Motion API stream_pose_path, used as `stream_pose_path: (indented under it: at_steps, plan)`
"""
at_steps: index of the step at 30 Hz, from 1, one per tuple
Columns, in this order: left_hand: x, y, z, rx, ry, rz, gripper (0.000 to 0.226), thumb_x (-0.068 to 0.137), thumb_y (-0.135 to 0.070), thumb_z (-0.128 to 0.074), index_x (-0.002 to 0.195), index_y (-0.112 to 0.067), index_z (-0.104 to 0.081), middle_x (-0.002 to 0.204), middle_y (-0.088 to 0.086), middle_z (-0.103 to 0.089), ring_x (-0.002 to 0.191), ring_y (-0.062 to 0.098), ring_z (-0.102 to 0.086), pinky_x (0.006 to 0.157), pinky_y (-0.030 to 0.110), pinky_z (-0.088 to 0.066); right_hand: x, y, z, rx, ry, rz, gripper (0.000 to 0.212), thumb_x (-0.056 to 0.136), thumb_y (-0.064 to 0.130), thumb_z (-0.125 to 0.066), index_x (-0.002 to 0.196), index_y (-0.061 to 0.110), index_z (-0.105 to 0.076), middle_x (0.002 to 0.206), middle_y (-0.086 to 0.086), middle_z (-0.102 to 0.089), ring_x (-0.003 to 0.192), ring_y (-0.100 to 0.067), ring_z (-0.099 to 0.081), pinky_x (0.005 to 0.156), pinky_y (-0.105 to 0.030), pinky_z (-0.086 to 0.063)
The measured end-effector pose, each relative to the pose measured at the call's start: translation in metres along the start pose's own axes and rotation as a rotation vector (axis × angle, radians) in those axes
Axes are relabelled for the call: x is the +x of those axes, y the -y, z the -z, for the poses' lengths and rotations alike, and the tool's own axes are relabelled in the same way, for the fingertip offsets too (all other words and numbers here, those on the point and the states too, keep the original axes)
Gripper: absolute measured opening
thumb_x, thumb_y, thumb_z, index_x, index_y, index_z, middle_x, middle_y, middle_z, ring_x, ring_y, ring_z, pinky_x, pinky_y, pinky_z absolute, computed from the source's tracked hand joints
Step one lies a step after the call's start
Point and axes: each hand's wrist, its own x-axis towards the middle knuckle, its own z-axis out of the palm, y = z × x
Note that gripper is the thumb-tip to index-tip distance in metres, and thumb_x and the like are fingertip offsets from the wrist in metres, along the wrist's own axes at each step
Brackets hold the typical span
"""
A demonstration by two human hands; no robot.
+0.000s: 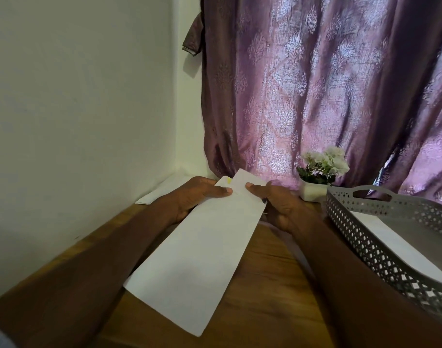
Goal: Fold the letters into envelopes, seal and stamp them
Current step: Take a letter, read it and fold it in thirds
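A long white envelope is held above the wooden table at its far end, the near end hanging free toward the body. The left hand pinches the far left edge with the thumb on top; the right hand pinches the opposite edge in the same way. Beyond the grip, a flap or the tip of a letter with a small yellow mark projects; which it is cannot be told. The step is judged to be seating the letter or closing the flap. Both pinches should be kept level so the paper is not skewed, and the fold pressed flat from the grip outward. A grey basket holding paper sits to the right of the grip.
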Motion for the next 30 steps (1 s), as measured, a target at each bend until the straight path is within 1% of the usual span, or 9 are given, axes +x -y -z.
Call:
stream_pose_path:
  at_steps: [4, 7, 12, 15, 17, 19, 22, 26, 30]
  plan:
    - [-0.002, -0.001, -0.001, 0.006, -0.017, -0.011, 0.029, 0.089, -0.018, -0.079, 0.111, 0.000, -0.076, 0.105, 0.018, -0.079, 0.082, 0.025, -0.077, 0.075, 0.032, -0.063, -0.002, 0.002, -0.002, 0.017, 0.036, -0.009, 0.045, 0.090, 0.002, -0.073, 0.133, -0.004, -0.061, 0.128, -0.025, -0.068, 0.120, -0.039, -0.066, 0.098, -0.052, -0.056]
    - [-0.003, -0.002, -0.003, -0.026, -0.032, -0.002, 0.023, 0.089, -0.015, -0.079, 0.106, -0.001, -0.076, 0.098, 0.016, -0.080, 0.075, 0.023, -0.078, 0.066, 0.029, -0.062, -0.007, 0.004, -0.002, 0.026, 0.069, -0.048, 0.039, 0.092, 0.000, -0.069, 0.130, -0.004, -0.063, 0.125, -0.024, -0.070, 0.111, -0.035, -0.069, 0.084, -0.048, -0.062]
    - [-0.005, -0.001, -0.004, -0.059, -0.006, 0.007, 0.032, 0.088, -0.014, -0.079, 0.115, 0.004, -0.074, 0.110, 0.022, -0.077, 0.085, 0.029, -0.076, 0.078, 0.035, -0.064, -0.010, 0.004, -0.004, 0.043, -0.010, -0.062, 0.037, 0.094, 0.017, -0.073, 0.127, 0.002, -0.065, 0.110, -0.016, -0.074, 0.089, -0.027, -0.073, 0.059, -0.037, -0.064]
    - [-0.005, 0.000, -0.005, -0.047, -0.013, 0.011, 0.032, 0.088, -0.014, -0.079, 0.114, 0.004, -0.074, 0.109, 0.022, -0.077, 0.085, 0.030, -0.076, 0.080, 0.036, -0.064, -0.008, 0.004, -0.005, 0.008, -0.029, -0.038, 0.039, 0.093, 0.008, -0.071, 0.130, -0.005, -0.063, 0.116, -0.022, -0.072, 0.091, -0.029, -0.071, 0.057, -0.034, -0.063]
    - [-0.004, 0.000, -0.005, -0.045, -0.023, 0.010, 0.026, 0.088, -0.013, -0.079, 0.108, 0.002, -0.076, 0.104, 0.021, -0.078, 0.078, 0.027, -0.077, 0.071, 0.032, -0.064, -0.008, 0.004, -0.006, -0.007, 0.006, -0.050, 0.034, 0.094, 0.004, -0.069, 0.126, -0.006, -0.065, 0.101, -0.018, -0.077, 0.082, -0.025, -0.074, 0.056, -0.033, -0.063]
    - [-0.004, 0.000, -0.004, -0.025, -0.035, 0.008, 0.021, 0.088, -0.014, -0.080, 0.104, 0.000, -0.077, 0.100, 0.019, -0.079, 0.075, 0.025, -0.077, 0.065, 0.029, -0.062, -0.009, 0.005, -0.005, -0.014, 0.027, -0.078, 0.031, 0.093, 0.004, -0.070, 0.123, -0.004, -0.066, 0.092, -0.015, -0.078, 0.077, -0.024, -0.075, 0.059, -0.035, -0.063]
    - [-0.003, 0.001, -0.003, -0.039, -0.015, 0.010, 0.026, 0.087, -0.015, -0.080, 0.108, 0.001, -0.077, 0.105, 0.019, -0.079, 0.080, 0.026, -0.078, 0.071, 0.031, -0.063, -0.009, 0.003, -0.005, 0.003, 0.019, -0.077, 0.038, 0.092, 0.011, -0.072, 0.127, -0.002, -0.067, 0.119, -0.021, -0.073, 0.102, -0.032, -0.071, 0.081, -0.045, -0.063]
    - [-0.001, 0.001, -0.004, -0.020, -0.020, 0.012, 0.016, 0.088, -0.015, -0.080, 0.099, -0.004, -0.081, 0.100, 0.018, -0.080, 0.076, 0.024, -0.078, 0.065, 0.029, -0.062, -0.006, 0.004, -0.007, 0.017, 0.009, -0.058, 0.044, 0.093, 0.003, -0.068, 0.136, -0.001, -0.061, 0.133, -0.025, -0.066, 0.125, -0.039, -0.063, 0.102, -0.051, -0.054]
    - [-0.001, 0.002, -0.004, -0.028, -0.017, 0.005, 0.012, 0.088, -0.015, -0.080, 0.095, -0.005, -0.082, 0.100, 0.018, -0.079, 0.078, 0.024, -0.078, 0.068, 0.030, -0.063, -0.010, 0.004, -0.008, 0.033, 0.043, -0.095, 0.043, 0.093, 0.001, -0.067, 0.136, -0.001, -0.061, 0.133, -0.025, -0.066, 0.119, -0.037, -0.065, 0.092, -0.048, -0.057]
